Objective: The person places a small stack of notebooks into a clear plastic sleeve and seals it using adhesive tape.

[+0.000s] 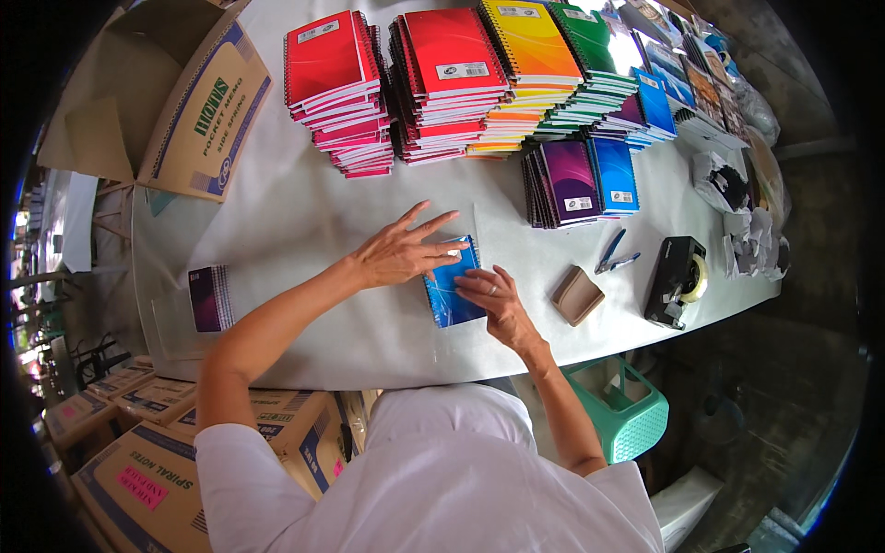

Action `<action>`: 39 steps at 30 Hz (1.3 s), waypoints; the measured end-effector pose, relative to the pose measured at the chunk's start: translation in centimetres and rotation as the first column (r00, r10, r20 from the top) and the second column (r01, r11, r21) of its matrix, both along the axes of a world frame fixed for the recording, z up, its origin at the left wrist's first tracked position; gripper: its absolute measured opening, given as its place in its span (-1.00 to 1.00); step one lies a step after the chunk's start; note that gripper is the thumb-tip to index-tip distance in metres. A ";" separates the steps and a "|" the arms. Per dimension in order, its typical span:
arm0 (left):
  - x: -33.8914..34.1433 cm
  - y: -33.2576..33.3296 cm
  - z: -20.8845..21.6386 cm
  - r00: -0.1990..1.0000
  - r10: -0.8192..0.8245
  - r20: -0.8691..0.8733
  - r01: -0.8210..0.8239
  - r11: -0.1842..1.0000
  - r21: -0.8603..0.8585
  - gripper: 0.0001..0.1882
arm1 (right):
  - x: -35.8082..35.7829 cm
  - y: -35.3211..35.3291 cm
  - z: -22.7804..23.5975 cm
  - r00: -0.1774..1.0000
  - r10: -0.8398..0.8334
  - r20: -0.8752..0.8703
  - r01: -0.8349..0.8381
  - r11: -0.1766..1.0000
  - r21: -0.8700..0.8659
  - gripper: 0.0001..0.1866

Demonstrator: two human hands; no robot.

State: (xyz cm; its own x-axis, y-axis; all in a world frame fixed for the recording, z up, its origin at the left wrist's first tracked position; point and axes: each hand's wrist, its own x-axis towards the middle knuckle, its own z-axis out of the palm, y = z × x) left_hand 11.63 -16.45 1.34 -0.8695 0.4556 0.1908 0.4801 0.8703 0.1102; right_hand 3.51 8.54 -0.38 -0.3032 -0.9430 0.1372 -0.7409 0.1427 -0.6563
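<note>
A small blue spiral notebook lies on the table in front of me, and a clear plastic film seems to reach past its edges. My left hand comes over its upper left part, fingers spread, one fingertip near a small pale label on the cover. On the notebook's right side rests my right hand, its fingers apart and slightly bent over the cover. The right fingertips partly hide that edge, and no object shows in either hand.
Stacks of red notebooks, yellow notebooks and purple notebooks stand beyond my hands. A brown tray, blue-handled cutters and a tape dispenser lie right. A dark notebook and open carton are left.
</note>
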 end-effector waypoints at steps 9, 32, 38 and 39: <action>0.0 2.1 -1.8 0.981 0.186 -0.051 -0.181 0.980 0.085 -0.64 | 0.8 -1.4 0.9 0.992 0.128 0.014 -0.129 0.988 0.080 -0.34; -0.4 4.1 -3.3 0.922 0.379 0.076 -0.386 0.896 0.217 -0.60 | 0.5 0.8 1.4 0.982 0.132 -0.136 -0.105 0.976 0.189 -0.25; -1.0 4.6 -1.8 0.843 0.505 0.183 -0.525 0.848 0.077 -0.26 | 0.5 1.6 0.7 0.949 0.233 -0.212 -0.192 0.961 0.198 -0.25; -1.2 4.5 -1.6 0.840 0.498 0.215 -0.520 0.852 0.061 -0.12 | 1.6 2.4 0.0 0.933 0.263 -0.247 -0.231 0.961 0.153 -0.27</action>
State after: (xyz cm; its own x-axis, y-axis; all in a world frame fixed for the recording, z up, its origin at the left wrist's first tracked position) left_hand 10.46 -11.92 -0.24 -0.9968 -0.0759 0.0266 -0.0662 0.9622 0.2641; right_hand 5.14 10.93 -0.41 -0.0271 -0.9977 0.0622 -0.9059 -0.0018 -0.4236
